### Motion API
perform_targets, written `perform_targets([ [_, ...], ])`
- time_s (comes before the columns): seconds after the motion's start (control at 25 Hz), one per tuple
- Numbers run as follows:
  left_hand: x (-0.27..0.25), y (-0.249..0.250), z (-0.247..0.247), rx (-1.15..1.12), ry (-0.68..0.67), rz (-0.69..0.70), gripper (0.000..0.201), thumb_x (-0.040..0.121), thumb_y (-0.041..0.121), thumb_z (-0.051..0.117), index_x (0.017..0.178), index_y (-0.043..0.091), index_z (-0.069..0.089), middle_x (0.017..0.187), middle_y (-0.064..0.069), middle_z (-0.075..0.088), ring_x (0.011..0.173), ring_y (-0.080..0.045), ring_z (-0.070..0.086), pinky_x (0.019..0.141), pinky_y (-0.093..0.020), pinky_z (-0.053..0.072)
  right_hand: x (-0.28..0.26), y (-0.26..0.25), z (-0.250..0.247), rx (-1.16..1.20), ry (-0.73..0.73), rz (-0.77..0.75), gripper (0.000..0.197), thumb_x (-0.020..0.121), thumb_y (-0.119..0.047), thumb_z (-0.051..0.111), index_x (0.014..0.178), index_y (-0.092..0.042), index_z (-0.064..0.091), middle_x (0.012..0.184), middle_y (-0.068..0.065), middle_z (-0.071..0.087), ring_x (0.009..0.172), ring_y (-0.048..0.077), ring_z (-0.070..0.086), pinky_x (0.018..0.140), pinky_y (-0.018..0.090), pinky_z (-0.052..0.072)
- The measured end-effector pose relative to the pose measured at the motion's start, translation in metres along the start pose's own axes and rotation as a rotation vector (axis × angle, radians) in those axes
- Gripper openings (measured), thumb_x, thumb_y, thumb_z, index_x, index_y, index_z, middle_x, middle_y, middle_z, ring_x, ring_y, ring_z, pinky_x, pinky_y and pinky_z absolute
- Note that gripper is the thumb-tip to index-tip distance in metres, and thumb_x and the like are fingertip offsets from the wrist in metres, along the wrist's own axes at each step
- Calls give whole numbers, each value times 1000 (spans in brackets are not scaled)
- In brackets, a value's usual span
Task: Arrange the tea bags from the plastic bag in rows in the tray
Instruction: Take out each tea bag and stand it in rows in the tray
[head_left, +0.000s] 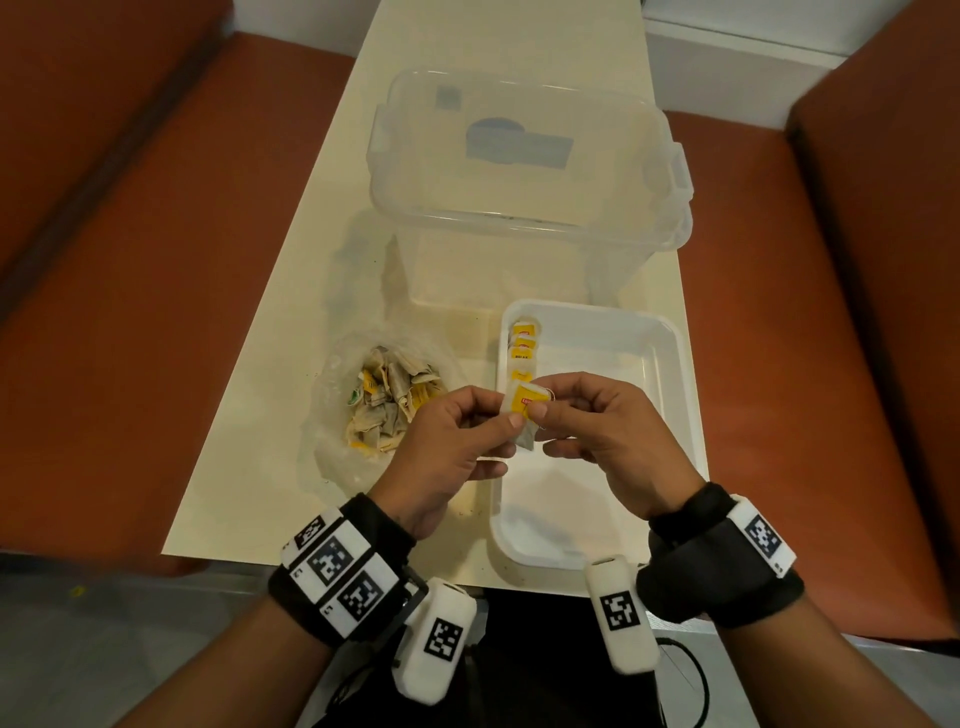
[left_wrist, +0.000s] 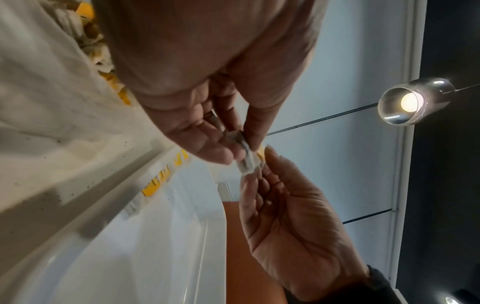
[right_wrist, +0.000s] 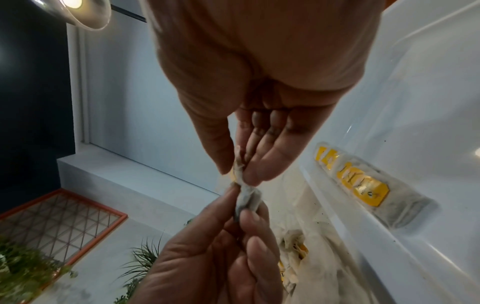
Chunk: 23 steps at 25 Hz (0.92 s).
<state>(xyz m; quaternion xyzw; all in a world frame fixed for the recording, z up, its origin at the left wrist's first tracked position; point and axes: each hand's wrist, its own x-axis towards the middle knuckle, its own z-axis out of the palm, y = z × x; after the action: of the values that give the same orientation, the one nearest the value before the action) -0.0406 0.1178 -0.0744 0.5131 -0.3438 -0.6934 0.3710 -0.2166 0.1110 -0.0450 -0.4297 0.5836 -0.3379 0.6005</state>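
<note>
Tea bag (head_left: 523, 410) was held above the white tray's (head_left: 670, 364) left edge, lower half hidden by fingers. Left hand (head_left: 447, 447) and right hand (head_left: 597, 426) both pinched it, thumb against forefinger. Row of tea bags (head_left: 523, 343) lay along the tray's left wall. Plastic bag (head_left: 384, 400) sat just left, clear tub (head_left: 524, 171) behind, all on the table (head_left: 249, 467).

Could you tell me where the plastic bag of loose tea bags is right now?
In the head view, the plastic bag lies on the table, left of the white tray and just beyond the left hand.
</note>
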Motion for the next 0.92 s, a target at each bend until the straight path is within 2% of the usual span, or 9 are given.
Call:
perform_targets([
  [0.16, -5, 1, -5, 56, -11, -19, 17, 90, 19, 72, 106, 14, 71, 87, 0, 73, 71, -11, 66, 58, -24, 53, 5, 3, -7, -81, 39, -25, 13, 89, -14, 73, 102, -13, 74, 91, 8, 77, 83, 20, 73, 71, 30, 56],
  [0.32, -11, 6, -25, 73, 75, 5, 11, 91, 21, 70, 100, 17, 71, 86, 3, 71, 67, -11, 63, 54, -23, 48, 21, 15, -22, -198, 135, -20, 13, 91, -25, 72, 97, -14, 69, 90, 9, 76, 81, 17, 71, 71, 32, 55],
  [0.44, -18, 9, -48, 108, 134, 30, 8, 91, 25, 68, 95, 18, 69, 84, 2, 70, 66, -11, 60, 55, -24, 45, 33, 28, -27, -452, 8, 93, 9, 92, -24, 71, 95, -17, 68, 88, 7, 76, 79, 16, 70, 71, 31, 54],
  [0.52, -22, 9, -61, 119, 161, 36, 9, 91, 27, 68, 94, 18, 68, 83, 2, 69, 66, -10, 59, 56, -25, 44, 39, 34, -25, -535, -154, 183, 8, 92, -18, 68, 100, -16, 68, 91, 8, 76, 79, 16, 71, 74, 30, 55],
  [0.6, -26, 8, -70, 127, 181, 34, 11, 91, 27, 67, 95, 16, 68, 82, 1, 69, 65, -10, 58, 56, -25, 43, 47, 39, -20, -573, -214, 236, 12, 92, -14, 67, 104, -15, 67, 91, 10, 76, 77, 15, 70, 73, 29, 55],
  [0.8, -32, -1, -73, 145, 175, 8, 11, 91, 27, 67, 95, 17, 68, 83, 2, 70, 68, -12, 58, 57, -25, 44, 71, 48, -15, -634, -78, 286, 13, 86, -9, 68, 95, -17, 64, 75, 7, 73, 62, 14, 65, 63, 28, 54],
  [0.92, -32, -4, -74, 190, 181, -1, 10, 92, 26, 67, 95, 17, 69, 85, 0, 71, 68, -12, 60, 59, -27, 45, 73, 49, -13, -644, -32, 295, 12, 85, -13, 71, 92, -16, 62, 73, 5, 74, 62, 15, 67, 60, 27, 52],
])
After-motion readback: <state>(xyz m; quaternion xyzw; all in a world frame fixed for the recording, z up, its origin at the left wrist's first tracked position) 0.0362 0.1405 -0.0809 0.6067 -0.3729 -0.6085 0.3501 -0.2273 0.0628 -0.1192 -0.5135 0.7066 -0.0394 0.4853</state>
